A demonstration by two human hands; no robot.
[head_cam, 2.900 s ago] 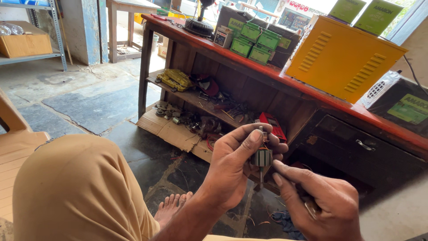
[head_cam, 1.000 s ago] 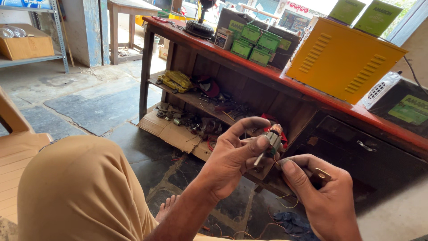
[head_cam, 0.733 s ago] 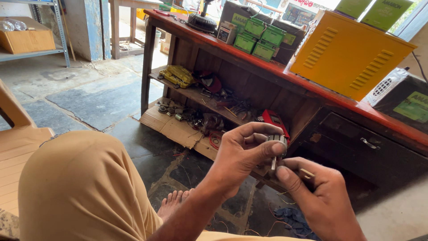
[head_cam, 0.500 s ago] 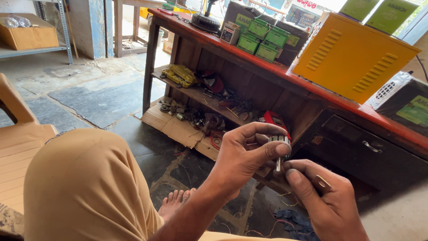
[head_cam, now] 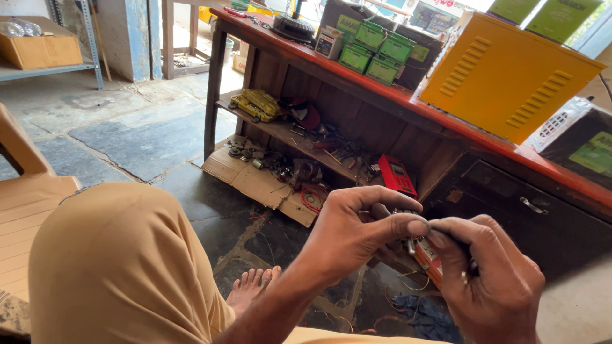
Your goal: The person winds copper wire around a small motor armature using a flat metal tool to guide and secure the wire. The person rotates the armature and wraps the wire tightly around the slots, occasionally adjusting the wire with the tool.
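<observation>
My left hand (head_cam: 357, 232) is closed around a small metal electrical part (head_cam: 408, 243), mostly hidden by the fingers. My right hand (head_cam: 494, 280) meets it thumb to thumb and pinches a thin dark tool or wire end against the part. A small metal tip (head_cam: 463, 276) shows below the right fingers. Both hands hover above my raised knee in tan trousers (head_cam: 121, 267), over the stone floor. My bare foot (head_cam: 252, 290) rests on the floor below.
A red-topped wooden workbench (head_cam: 382, 95) carries green boxes (head_cam: 376, 48) and a yellow vented metal case (head_cam: 510, 76). Its lower shelf holds tools and parts. A red meter (head_cam: 396, 173) leans near cardboard (head_cam: 255, 181). Wires (head_cam: 421, 312) lie on the floor. A wooden chair (head_cam: 29, 197) stands left.
The hands have drawn together; the part once visible between the left fingers is now mostly covered. The right hand has moved up to pinch at it. The view has shifted slightly.
</observation>
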